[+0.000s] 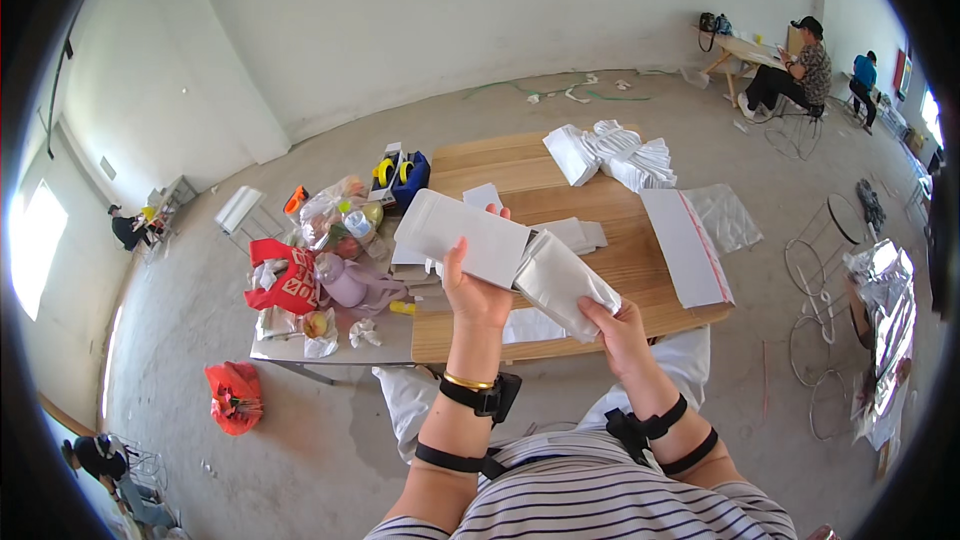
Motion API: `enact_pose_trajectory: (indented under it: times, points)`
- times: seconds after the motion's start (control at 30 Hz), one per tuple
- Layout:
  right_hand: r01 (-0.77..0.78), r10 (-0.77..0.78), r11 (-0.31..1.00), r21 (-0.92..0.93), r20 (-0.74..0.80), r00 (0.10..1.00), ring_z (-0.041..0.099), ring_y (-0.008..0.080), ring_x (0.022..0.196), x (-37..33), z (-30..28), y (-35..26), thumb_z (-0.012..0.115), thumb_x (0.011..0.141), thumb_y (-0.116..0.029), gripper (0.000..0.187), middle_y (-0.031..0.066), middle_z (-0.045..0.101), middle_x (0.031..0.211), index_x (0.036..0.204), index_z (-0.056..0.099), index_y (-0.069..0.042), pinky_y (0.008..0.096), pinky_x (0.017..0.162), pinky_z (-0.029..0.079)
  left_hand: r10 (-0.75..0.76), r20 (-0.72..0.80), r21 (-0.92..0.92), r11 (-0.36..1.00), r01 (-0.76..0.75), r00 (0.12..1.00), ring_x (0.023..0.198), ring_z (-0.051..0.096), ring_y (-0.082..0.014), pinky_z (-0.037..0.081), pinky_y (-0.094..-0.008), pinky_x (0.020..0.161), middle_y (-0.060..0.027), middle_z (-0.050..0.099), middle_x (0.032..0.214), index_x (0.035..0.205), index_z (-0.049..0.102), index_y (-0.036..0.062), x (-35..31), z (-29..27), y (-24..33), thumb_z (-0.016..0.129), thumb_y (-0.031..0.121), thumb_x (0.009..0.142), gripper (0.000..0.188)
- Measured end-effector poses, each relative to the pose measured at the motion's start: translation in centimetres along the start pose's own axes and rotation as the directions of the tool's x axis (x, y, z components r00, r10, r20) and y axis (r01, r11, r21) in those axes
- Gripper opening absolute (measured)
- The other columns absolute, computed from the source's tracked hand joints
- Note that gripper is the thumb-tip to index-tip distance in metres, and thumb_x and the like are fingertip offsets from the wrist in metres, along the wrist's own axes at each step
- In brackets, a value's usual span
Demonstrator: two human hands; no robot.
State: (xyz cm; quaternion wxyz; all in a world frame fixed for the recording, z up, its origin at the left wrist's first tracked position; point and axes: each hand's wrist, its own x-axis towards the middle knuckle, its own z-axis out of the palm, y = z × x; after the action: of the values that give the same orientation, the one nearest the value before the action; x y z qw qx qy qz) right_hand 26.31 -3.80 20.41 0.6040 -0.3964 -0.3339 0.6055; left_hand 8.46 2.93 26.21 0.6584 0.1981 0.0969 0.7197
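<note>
My left hand (474, 292) is closed around a flat white box (465, 235) above the near part of the wooden table. My right hand (622, 332) pinches the near end of a white packet (564, 278) with a slightly wrinkled, shiny surface. The packet's far end meets the right end of the box; whether it reaches inside cannot be made out. Under my hands lie several flat white pieces (572, 233) and a white sheet (532, 326). A bundle of folded white items (630, 155) rests at the table's far right.
An open white box (686, 246) lies at the right table edge, beside a clear plastic bag (727, 217). To the left are a blue holder (416, 180), a red bag (282, 277) and a purple bottle (341, 281). An orange-red bag (235, 399) is on the floor.
</note>
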Motion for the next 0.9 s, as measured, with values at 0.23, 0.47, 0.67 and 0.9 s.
enact_pose_trajectory:
  times: [0.23, 0.47, 0.67, 0.9]
  points:
    - [-0.031, 0.031, 1.0, -0.001, 0.03, 0.999, 0.061, 0.0068, 0.08, -0.1, -0.4, -0.4, 0.07, 0.086, -0.015, 0.023, 0.0027, 0.068, 0.092, 0.102, 0.068, 0.001, 0.0227, 0.071, 0.046, 0.019, 0.006, 0.023, 1.0, -0.019, 1.0, 0.132, 0.038, -0.037, 0.033, -0.0527, 0.109, -0.0185, 0.045, 0.136, 0.136, 0.036, 0.0037, -0.4, 0.5, -0.1, 0.062, 0.03, 0.082, 0.066]
    - [-0.026, 0.025, 1.0, 0.014, 0.051, 0.998, 0.061, 0.0076, 0.078, -0.2, -0.6, -0.6, 0.071, 0.085, -0.014, 0.023, 0.003, 0.069, 0.091, 0.102, 0.068, 0.001, 0.0235, 0.07, 0.048, 0.006, 0.045, 0.049, 0.999, -0.008, 0.999, 0.132, 0.038, -0.0379, 0.033, -0.0572, 0.108, -0.0167, 0.045, 0.136, 0.136, 0.036, 0.0048, -0.7, 0.5, -0.4, 0.062, 0.032, 0.082, 0.066]
    - [-0.107, 0.114, 0.992, -0.064, 0.108, 0.988, 0.063, 0.0089, 0.078, 0.4, -1.3, -1.3, 0.071, 0.085, -0.015, 0.025, 0.0039, 0.069, 0.091, 0.103, 0.068, 0.002, 0.024, 0.068, 0.049, -0.023, 0.062, 0.014, 1.0, 0.023, 0.998, 0.132, 0.037, -0.037, 0.03, -0.0638, 0.107, -0.0154, 0.043, 0.136, 0.136, 0.036, 0.0079, -0.8, 0.2, -0.5, 0.063, 0.032, 0.081, 0.066]
    - [-0.119, 0.126, 0.991, -0.065, 0.128, 0.984, 0.064, 0.01, 0.079, 1.1, -1.6, -1.3, 0.071, 0.085, -0.014, 0.025, 0.0046, 0.069, 0.092, 0.104, 0.068, 0.001, 0.0249, 0.068, 0.05, -0.041, 0.062, -0.026, 0.999, 0.043, 0.997, 0.133, 0.036, -0.0347, 0.028, -0.0654, 0.107, -0.0139, 0.043, 0.136, 0.135, 0.036, 0.0093, -0.7, 0.0, -0.8, 0.063, 0.032, 0.081, 0.064]
